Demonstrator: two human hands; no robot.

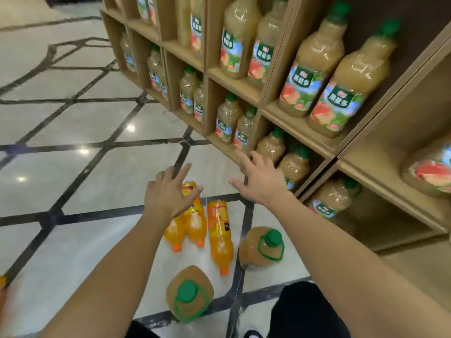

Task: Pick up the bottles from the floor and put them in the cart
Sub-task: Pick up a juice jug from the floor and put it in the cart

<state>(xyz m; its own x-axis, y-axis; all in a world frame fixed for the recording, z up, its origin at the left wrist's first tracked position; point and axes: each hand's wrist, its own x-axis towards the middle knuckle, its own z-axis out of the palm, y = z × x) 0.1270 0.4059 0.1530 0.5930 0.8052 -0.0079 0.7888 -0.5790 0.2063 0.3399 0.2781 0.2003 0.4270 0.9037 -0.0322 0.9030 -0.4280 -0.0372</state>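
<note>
Marble floor (73,167) by the shelf (292,111): we're at the reach step, left hand (168,195) and right hand (261,181) spread wide and empty over the orange bottles (218,230), jugs (189,293) nearer us, no cart visible, so next we drop and grip one

— Which bottles are on the floor?
— Three orange soda bottles (219,234) lie on their sides, close together, orange caps toward the viewer. Near them stand two cloudy juice jugs (262,247), upright, each with a green cap and a green handle.
</note>
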